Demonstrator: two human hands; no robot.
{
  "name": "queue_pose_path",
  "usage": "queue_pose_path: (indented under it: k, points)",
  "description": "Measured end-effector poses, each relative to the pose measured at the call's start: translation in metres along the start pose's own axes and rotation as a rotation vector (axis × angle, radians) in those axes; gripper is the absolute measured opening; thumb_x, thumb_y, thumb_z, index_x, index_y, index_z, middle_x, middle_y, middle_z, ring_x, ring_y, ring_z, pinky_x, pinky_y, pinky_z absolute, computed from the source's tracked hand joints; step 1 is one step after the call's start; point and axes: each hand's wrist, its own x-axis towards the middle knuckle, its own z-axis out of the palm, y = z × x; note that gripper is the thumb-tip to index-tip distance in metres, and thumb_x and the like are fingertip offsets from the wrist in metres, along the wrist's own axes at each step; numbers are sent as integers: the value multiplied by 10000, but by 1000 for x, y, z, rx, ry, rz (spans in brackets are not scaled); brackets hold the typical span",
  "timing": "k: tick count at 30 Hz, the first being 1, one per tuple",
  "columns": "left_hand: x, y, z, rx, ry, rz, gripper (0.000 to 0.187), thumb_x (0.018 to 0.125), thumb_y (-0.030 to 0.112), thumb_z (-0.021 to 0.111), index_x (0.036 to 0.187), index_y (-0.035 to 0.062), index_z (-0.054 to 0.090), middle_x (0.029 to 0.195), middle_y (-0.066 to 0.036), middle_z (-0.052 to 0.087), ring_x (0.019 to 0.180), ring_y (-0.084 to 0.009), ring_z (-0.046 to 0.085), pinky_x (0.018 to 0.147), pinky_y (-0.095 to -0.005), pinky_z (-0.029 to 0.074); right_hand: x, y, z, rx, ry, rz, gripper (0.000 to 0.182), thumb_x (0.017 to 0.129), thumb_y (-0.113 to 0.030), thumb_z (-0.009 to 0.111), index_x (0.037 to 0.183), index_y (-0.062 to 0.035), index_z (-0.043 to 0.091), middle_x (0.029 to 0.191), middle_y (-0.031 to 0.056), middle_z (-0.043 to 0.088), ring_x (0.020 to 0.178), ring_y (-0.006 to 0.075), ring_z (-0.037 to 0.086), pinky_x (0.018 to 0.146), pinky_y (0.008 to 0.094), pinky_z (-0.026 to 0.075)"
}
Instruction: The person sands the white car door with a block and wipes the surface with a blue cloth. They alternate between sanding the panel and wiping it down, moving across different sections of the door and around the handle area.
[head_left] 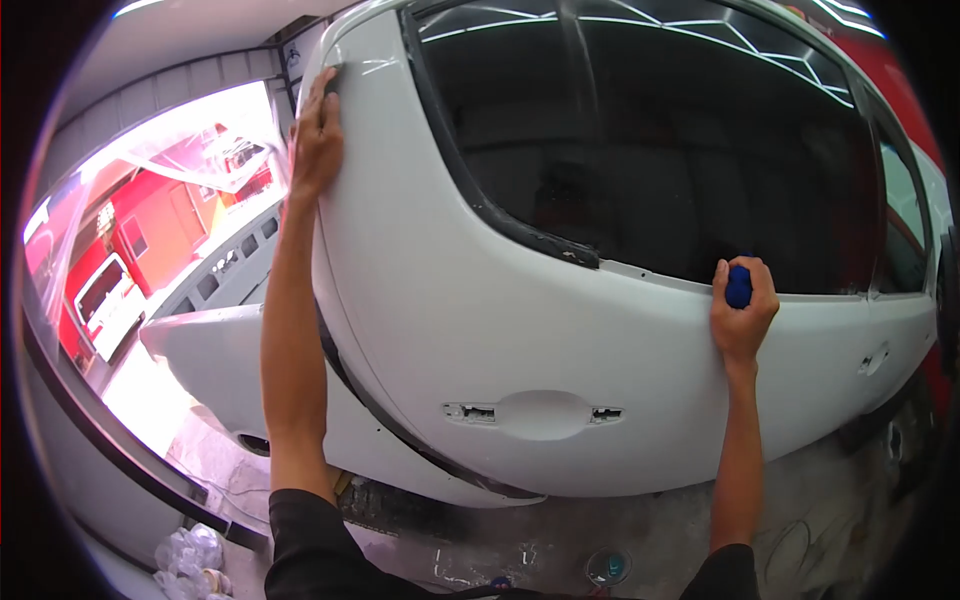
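My right hand (745,310) is closed around a small blue rounded object (739,288), at the lower edge of the dark window (660,170). The object's underside and exact kind are hidden by my fingers. Up at the left, my left hand (318,145) lies with fingers stretched along the rear edge of the white car door (560,320). Two handle mounting holes (478,412) flank a shallow recess in the door. A black trim strip (500,225) runs down the window's rear side and stops short along the bottom, where bare white metal shows.
Left of the door stands another white body panel (220,350). Crumpled clear plastic (190,555) lies on the floor at lower left. A round container (608,568) sits on the wet-looking floor below me. Outside the bright opening is a white vehicle (105,305).
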Motion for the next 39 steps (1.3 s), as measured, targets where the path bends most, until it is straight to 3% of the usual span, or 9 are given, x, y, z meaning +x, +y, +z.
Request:
queue_pose_path:
  k: [7,9,12,16,23,30,33,35,39]
  points:
    - [-9,-40,28,268,58,230,640,1165,427,419,1674,44,357,1723,-211,368,1604,-391,319,1327,-462,207,5,7,3,41,104,-57,162,877,-153,804,913,-59,678,886,133,700,867,368,679,755,460,547]
    - [24,-86,32,155,-9,92,658,1163,428,426,1685,40,327,1730,-199,360,1612,-375,309,1330,-463,199,4,7,-3,64,65,-29,163,861,-155,799,892,-86,655,841,126,675,828,359,660,717,472,535]
    - [39,-46,54,188,-46,121,652,1163,425,425,1687,49,329,1732,-190,361,1614,-370,307,1331,-465,198,4,6,-4,88,73,11,176,849,-157,803,894,-89,647,823,122,662,818,348,652,709,462,547]
    - [-78,19,67,175,49,357,643,1164,420,424,1689,61,332,1735,-178,362,1617,-364,305,1331,-468,198,-1,6,-3,93,49,42,182,847,-163,802,901,-99,640,850,111,655,870,330,652,736,467,562]
    - [44,20,16,484,-304,-79,625,1178,364,314,1662,-31,315,1744,-296,221,1614,-460,230,1327,-561,181,-2,7,-2,84,23,84,191,841,-174,808,899,-105,640,845,109,649,857,326,647,718,459,557]
    - [-158,118,55,249,-85,476,597,1165,404,398,1700,144,346,1738,-134,370,1618,-348,308,1326,-483,210,-2,20,2,91,108,-93,178,845,-171,821,862,-81,670,831,125,681,831,357,659,746,461,548]
    - [-60,9,45,264,3,213,660,1147,510,394,1673,111,390,1709,-175,407,1584,-397,357,1311,-519,253,-1,24,7,120,113,-98,180,866,-195,838,898,-73,708,875,124,718,840,351,695,752,451,549]
    - [-34,-61,47,378,62,325,641,1134,505,451,1617,84,484,1668,-199,459,1544,-420,408,1292,-526,293,0,22,5,111,78,-59,195,848,-206,830,903,-72,700,881,120,713,834,368,668,758,470,541]
    - [-201,137,63,291,-48,319,689,1129,351,509,1695,25,290,1742,-210,325,1640,-350,250,1345,-468,156,0,12,3,105,44,-20,180,899,-183,825,908,-63,691,853,107,720,792,343,684,740,427,547]
